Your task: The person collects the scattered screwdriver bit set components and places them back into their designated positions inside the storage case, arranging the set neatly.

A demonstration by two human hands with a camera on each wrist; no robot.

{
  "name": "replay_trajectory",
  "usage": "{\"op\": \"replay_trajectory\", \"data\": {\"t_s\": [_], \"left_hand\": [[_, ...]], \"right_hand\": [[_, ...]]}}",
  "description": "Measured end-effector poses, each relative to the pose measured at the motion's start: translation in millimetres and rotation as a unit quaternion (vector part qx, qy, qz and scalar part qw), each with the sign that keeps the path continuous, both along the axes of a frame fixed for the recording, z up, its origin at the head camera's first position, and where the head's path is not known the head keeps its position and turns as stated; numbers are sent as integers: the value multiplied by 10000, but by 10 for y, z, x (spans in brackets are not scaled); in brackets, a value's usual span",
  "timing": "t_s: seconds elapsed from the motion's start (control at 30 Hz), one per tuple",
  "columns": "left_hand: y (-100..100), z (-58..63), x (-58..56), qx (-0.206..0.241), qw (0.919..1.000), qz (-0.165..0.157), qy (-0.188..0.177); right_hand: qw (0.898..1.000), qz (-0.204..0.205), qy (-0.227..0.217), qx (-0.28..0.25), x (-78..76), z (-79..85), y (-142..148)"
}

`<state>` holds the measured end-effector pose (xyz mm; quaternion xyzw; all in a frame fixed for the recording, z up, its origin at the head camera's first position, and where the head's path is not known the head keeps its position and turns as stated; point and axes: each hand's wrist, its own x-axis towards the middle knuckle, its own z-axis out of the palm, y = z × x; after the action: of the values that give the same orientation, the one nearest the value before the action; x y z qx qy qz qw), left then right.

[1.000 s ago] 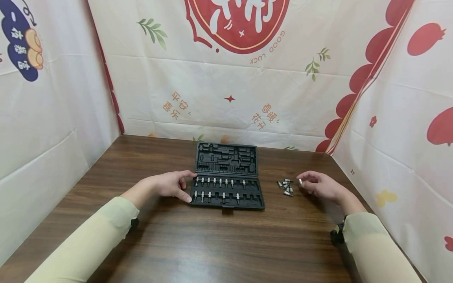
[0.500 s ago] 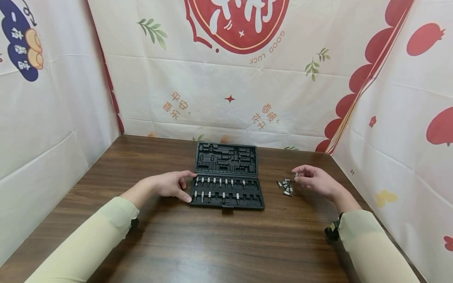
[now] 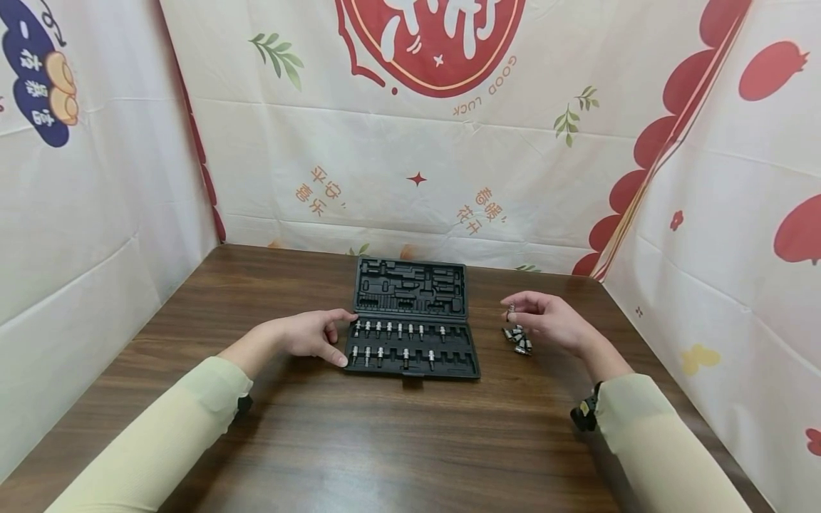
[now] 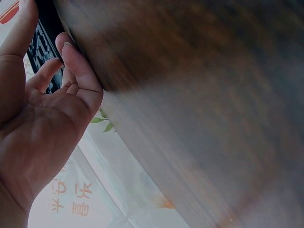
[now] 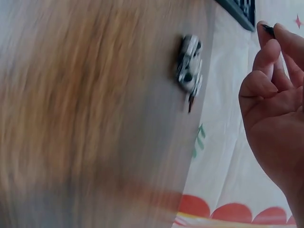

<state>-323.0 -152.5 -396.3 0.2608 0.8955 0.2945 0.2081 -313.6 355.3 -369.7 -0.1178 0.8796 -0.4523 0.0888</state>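
Note:
A black plastic tool case (image 3: pixel 393 345) lies unfolded on the table, its lid (image 3: pixel 442 266) laid back behind it. Two rows of silver bit sockets stand in its moulded slots, mostly toward the left. My left hand (image 3: pixel 306 333) touches the case's left side, thumb at the front corner and index finger near the hinge. Between thumb and fingertips my right hand (image 3: pixel 556 322) pinches a bit socket (image 3: pixel 511 312); its dark tip shows in the right wrist view. Just below that hand is a small heap of loose bit sockets (image 3: pixel 521 342).
The brown wood-grain table (image 3: pixel 385 449) carries the case near its back. Printed white cloth (image 3: pixel 410 142) hangs behind and on both sides. A black band (image 3: pixel 585 415) circles the right wrist at the sleeve.
My right hand has moved left with the pinched bit socket, from the right of the loose heap to above and behind it. The left hand and the case have stayed still.

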Motion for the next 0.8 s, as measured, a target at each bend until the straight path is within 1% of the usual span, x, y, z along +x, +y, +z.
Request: {"op": "replay_trajectory", "data": {"t_s": [0.13, 0.23, 0.43, 0.63, 0.8], "left_hand": [[2, 2, -2, -13, 10000, 15, -8], [1, -2, -5, -14, 10000, 14, -14], [-1, 1, 2, 4, 10000, -19, -11], [3, 11, 6, -20, 10000, -38, 4], [6, 6, -5, -11, 10000, -40, -27]], "right_hand": [[9992, 165, 61, -366, -31, 14, -133], [9985, 254, 168, -445, -51, 12, -229], [9991, 242, 283, -197, -75, 18, -375], [9993, 135, 349, 16, -86, 42, -495], [9989, 146, 439, 12, -103, 40, -591]]}}
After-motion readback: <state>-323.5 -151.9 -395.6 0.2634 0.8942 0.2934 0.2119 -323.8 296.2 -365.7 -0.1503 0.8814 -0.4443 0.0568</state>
